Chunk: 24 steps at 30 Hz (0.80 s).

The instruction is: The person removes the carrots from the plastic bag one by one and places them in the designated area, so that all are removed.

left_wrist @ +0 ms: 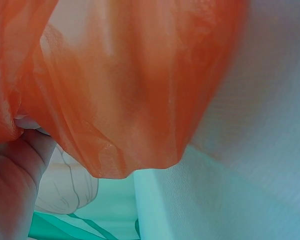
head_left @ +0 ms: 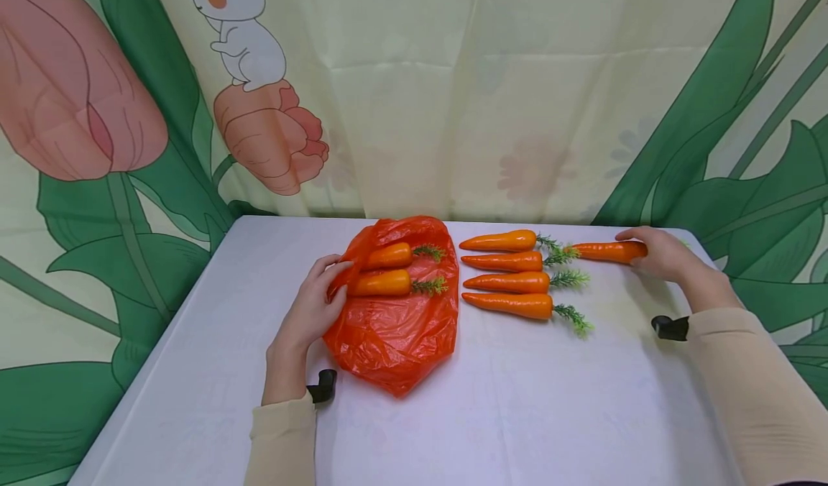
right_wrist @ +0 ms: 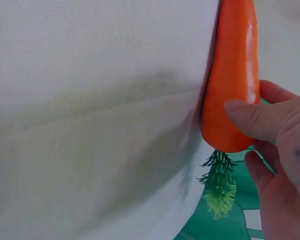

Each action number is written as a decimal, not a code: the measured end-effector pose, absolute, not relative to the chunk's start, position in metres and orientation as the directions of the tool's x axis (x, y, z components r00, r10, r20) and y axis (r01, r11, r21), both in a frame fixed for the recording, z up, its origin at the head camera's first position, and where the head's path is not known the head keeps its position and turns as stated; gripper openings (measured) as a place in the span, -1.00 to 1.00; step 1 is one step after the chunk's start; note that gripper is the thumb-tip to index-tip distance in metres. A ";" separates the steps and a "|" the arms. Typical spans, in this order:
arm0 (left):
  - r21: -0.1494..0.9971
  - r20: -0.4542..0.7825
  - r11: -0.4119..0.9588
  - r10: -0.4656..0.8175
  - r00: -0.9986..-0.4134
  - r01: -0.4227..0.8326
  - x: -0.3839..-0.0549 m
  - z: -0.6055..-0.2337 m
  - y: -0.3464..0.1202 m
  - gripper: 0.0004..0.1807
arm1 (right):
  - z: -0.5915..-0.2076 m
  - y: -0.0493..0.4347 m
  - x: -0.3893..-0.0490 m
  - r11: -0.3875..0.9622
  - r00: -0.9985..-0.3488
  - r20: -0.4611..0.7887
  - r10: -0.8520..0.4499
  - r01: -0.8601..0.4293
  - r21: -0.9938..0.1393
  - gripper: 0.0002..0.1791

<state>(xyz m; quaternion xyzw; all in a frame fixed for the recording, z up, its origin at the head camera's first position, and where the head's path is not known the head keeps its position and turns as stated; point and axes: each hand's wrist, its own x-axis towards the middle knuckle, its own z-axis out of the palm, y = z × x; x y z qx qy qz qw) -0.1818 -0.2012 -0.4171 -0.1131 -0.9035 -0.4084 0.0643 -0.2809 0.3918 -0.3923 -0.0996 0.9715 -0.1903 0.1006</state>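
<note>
On the left, my left hand (head_left: 313,306) pinches the edge of a crinkled red plastic bag (head_left: 407,353). Two toy carrots with leafy green tops, an upper carrot (head_left: 391,257) and a lower carrot (head_left: 382,283), lie at the bag, their tips hidden by its film. In the left wrist view the bag (left_wrist: 140,100) covers most of the picture. Far to the right, my right hand (head_left: 666,256) grips another carrot (head_left: 604,252) by its thick end. Thumb and fingers sit on either side of that carrot (right_wrist: 232,85) in the right wrist view, its green top pointing away below.
Between the bag and my right hand, several carrots (head_left: 507,282) lie in a stacked row, tips pointing left. All rest on a white-covered table (head_left: 504,407). Behind it hangs a curtain (head_left: 401,112) printed with tulips and a white animal.
</note>
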 end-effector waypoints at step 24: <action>0.732 0.199 0.635 0.149 -0.969 0.248 -0.182 -0.417 -0.203 -0.55 | -0.387 0.392 -0.280 0.909 -0.959 -0.170 -0.226 -0.145 -0.392 -0.43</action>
